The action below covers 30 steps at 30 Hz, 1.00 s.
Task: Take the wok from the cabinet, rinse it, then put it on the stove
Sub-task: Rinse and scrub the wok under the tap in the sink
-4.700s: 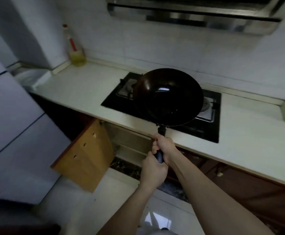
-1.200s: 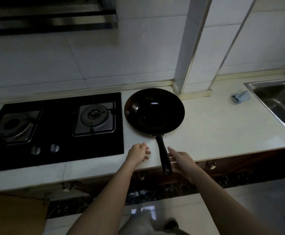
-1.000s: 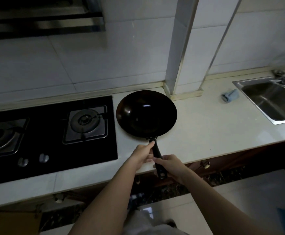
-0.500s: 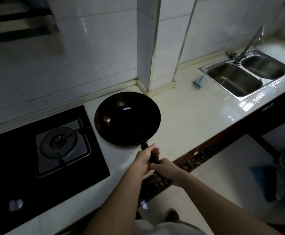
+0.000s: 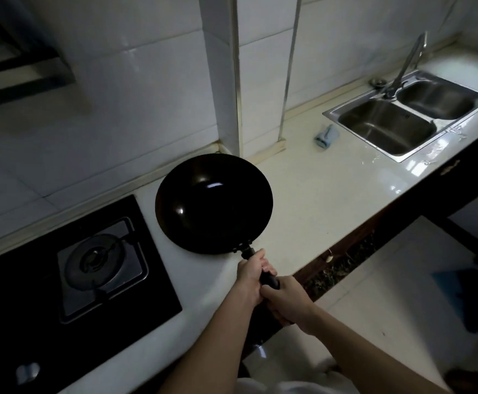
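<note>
A black wok point(image 5: 213, 203) sits over the white counter point(image 5: 317, 194), just right of the black gas stove point(image 5: 70, 274). Its dark handle points toward me past the counter's front edge. My left hand point(image 5: 250, 273) grips the handle close to the wok. My right hand point(image 5: 287, 304) grips the handle's end just behind it. Whether the wok rests on the counter or hangs just above it, I cannot tell. A steel double sink point(image 5: 411, 118) with a tall tap point(image 5: 408, 61) lies at the far right.
A tiled pillar point(image 5: 220, 75) juts out from the wall right behind the wok. A blue cloth point(image 5: 326, 136) lies on the counter between pillar and sink. A range hood point(image 5: 18, 66) hangs at upper left. Pale floor tiles show at lower right.
Both hands, open beside the handle a second ago, have closed on it. My view has swung right, bringing the sink fully into sight. The wok stays between stove and pillar.
</note>
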{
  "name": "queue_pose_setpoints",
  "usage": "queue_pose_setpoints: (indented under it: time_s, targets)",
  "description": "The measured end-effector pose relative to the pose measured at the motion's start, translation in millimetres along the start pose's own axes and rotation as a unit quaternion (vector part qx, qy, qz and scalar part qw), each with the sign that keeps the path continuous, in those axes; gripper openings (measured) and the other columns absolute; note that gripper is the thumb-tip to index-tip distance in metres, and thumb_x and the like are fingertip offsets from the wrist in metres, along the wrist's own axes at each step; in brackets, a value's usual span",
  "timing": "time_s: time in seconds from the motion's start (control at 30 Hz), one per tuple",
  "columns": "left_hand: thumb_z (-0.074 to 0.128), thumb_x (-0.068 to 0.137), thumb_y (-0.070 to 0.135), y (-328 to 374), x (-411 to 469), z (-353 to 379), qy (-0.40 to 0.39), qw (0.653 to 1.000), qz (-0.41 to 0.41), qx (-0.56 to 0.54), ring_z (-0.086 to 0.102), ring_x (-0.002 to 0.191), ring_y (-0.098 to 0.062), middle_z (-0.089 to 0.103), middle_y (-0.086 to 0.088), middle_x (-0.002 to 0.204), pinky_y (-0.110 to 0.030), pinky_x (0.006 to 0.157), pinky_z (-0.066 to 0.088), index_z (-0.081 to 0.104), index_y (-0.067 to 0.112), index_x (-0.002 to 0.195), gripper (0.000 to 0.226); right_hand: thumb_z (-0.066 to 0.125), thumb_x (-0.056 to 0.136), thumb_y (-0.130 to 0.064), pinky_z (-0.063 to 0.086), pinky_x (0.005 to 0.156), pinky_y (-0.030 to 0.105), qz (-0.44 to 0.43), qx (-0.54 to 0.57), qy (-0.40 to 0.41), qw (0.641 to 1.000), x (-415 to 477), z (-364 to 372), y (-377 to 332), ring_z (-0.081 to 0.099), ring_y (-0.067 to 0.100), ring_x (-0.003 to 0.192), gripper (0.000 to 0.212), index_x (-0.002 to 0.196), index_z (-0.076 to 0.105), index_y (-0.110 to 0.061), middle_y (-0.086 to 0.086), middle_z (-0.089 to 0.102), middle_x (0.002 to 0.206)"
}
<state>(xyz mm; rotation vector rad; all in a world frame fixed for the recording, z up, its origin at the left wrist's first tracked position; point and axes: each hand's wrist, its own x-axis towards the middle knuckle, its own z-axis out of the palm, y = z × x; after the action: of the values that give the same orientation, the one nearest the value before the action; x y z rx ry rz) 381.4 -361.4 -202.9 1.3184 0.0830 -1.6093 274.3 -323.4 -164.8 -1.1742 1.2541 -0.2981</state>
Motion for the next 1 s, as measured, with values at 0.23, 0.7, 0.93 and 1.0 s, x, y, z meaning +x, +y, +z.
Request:
queue_pose_setpoints:
  time_s: [0.23,0.7,0.93,1.0]
  targets:
    - [0.049,0.102,0.005,-34.0,-10.2,68.6,0.021,0.999,0.031,0.013,0.033,0.031,-0.009,0.031,0.003,0.042,-0.020,0.040,0.035,0.037,0.014,0.069,0.037,0.054,0.085,-0.016,0.033,0.037,0.023,-0.002,0.046,-0.011,0.999,-11.2,-71.6,20.3,0.038,0.013,0.036,0.016,0.069,0.052,-0.013,0.001,0.045,0.051]
    - [0.047,0.103,0.004,-108.5,-7.5,231.5,-0.009,0.996,0.014,0.087,0.030,0.031,-0.008,0.029,0.005,0.044,-0.020,0.036,0.034,0.035,0.017,0.069,0.039,0.053,0.089,-0.010,0.024,0.036,0.019,0.000,0.148,0.024,0.989,-43.6,-234.5,51.1,0.027,0.014,0.035,0.027,0.065,0.041,-0.017,0.002,0.035,0.049]
    - [0.048,0.102,0.002,-128.7,27.4,310.9,-0.060,0.988,-0.033,0.136,0.031,0.031,-0.008,0.031,0.004,0.045,-0.020,0.035,0.034,0.042,0.014,0.078,0.027,0.052,0.086,-0.009,0.025,0.038,0.021,0.024,0.176,0.094,0.980,-33.1,-304.5,55.4,0.028,0.016,0.039,0.019,0.069,0.043,-0.013,0.006,0.037,0.055]
    - [0.048,0.102,0.004,-135.1,42.6,339.3,-0.081,0.985,-0.050,0.144,0.031,0.032,-0.008,0.030,0.004,0.046,-0.022,0.036,0.034,0.039,0.017,0.072,0.034,0.052,0.086,-0.009,0.026,0.038,0.020,0.026,0.172,0.116,0.978,-28.0,-332.1,53.4,0.030,0.015,0.038,0.019,0.069,0.045,-0.014,0.005,0.039,0.054]
